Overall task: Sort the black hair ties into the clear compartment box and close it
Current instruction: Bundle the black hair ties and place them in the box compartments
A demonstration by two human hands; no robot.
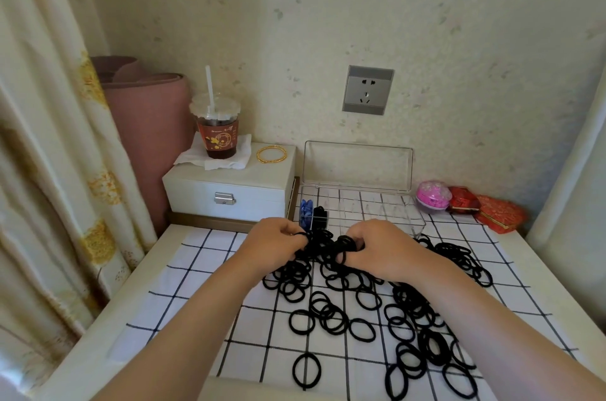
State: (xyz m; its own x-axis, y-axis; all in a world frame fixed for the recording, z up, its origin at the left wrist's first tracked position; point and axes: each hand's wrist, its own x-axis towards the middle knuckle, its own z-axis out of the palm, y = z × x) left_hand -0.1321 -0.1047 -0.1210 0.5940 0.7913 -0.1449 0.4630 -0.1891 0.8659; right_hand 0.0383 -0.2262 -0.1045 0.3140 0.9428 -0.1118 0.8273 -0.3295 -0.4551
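Both forearms reach in from the near edge and converge toward the middle of the table, wrists roughly level. The left hand (275,245) shows its back to the camera, fingers curled inward around a thick bunch of black hair ties (328,248). The right hand (382,251) mirrors it, with its fingers curled and hooked into the same bunch from the right and one tie looped round a finger. The bunch sits between the two hands at the far end of the pile, just in front of the near wall of the clear compartment box (377,220) (whether it is lifted off the cloth cannot be told).

The box stands at the far side of the grid-pattern cloth (203,272), with its lid (357,164) upright against the wall. Its leftmost compartment holds blue pieces (306,210), too small to identify, and the compartment beside it holds a few black ties (320,214).

Many loose hair ties (331,315) lie spread over the cloth near and right of the hands. Some overlap in heaps, and one lies alone by the near edge.

At the far left, a white jewellery box (229,194) carries a gold bangle (271,154) and a lidded drink cup (217,133) with a straw, set on a tissue. Right of the clear box sit a pink round case (431,196) and two red brocade boxes (463,200). A wall socket (368,90) is above the lid.
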